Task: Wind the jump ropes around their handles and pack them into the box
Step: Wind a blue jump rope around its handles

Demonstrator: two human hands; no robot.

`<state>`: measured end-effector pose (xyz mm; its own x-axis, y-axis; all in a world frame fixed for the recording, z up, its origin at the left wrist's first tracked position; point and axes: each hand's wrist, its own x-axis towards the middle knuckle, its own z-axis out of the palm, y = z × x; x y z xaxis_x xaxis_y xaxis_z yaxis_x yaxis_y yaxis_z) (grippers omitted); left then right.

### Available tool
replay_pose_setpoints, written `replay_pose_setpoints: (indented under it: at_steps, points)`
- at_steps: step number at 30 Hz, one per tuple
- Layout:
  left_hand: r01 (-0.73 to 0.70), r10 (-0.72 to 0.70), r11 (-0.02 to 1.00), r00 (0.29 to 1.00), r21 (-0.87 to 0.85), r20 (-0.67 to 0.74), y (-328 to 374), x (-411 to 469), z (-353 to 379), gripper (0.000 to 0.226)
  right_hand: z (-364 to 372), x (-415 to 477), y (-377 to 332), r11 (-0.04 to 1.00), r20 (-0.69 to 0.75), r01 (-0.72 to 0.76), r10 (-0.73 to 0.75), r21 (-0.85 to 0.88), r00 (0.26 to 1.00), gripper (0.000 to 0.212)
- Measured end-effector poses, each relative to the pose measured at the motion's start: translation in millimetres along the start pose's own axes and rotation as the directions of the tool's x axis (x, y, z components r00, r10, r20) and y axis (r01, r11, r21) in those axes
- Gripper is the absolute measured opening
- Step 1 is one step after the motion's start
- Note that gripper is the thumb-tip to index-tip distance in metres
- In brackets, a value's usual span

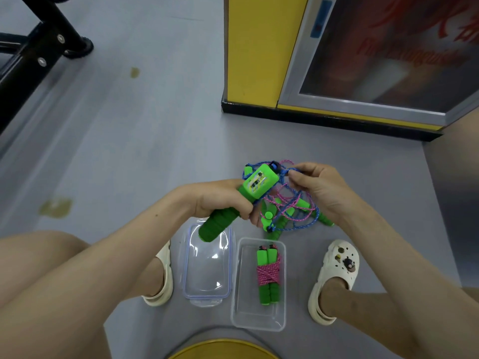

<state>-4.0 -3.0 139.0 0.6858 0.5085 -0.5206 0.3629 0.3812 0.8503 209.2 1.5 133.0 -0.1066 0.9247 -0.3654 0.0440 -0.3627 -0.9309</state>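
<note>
Soft, even indoor light, moderately bright, with only faint shadows on the floor (129,151). Small white glare spots sit on the clear lid (207,268). Wide-angle distortion bends the edges; the poster (388,47) at top right is blurred, the centre sharper.

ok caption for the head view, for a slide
Left hand grips a green counter handle, right hand pinches blue rope; one wound rope already boxed.

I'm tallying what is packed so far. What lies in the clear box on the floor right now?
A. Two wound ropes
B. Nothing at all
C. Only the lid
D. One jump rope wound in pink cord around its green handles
D: the clear box holds a single wound jump rope, pink cord wrapped around its paired green handles.
</note>
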Motion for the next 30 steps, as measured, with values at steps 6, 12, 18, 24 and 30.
replay_pose_setpoints:
  at_steps: [6, 12, 18, 24, 30]
  points:
    - [-0.184, 0.257, 0.930, 0.944, -0.318, 0.208, 8.2, -1.4, 12.6, 0.037, 12.1, -2.6, 1.9, 0.968, 0.086, -0.086, 0.068, 0.235, 0.994, 0.012]
    - [-0.234, 0.377, 0.780, 0.916, -0.580, 0.138, 18.3, 15.8, 19.6, 0.083, 21.9, -5.3, -3.7, 0.967, 0.134, -0.126, 0.098, 0.221, 0.986, 0.032]
    - [-0.276, 0.372, 0.671, 0.928, -0.689, -0.009, 22.5, 22.5, 22.0, 0.053, 26.3, -8.4, 7.6, 0.986, 0.155, -0.107, 0.087, 0.128, 0.984, 0.042]
    - [-0.328, 0.296, 0.611, 0.939, -0.720, -0.177, 27.9, 26.2, 21.4, 0.062, 28.1, -7.6, 19.7, 0.986, 0.148, -0.125, 0.140, -0.109, 0.979, 0.020]
    - [-0.292, 0.141, 0.904, 0.893, -0.312, -0.428, 38.2, 21.1, 17.4, 0.059, 30.6, -14.8, 11.8, 0.944, 0.203, -0.061, 0.133, -0.324, 0.970, 0.022]
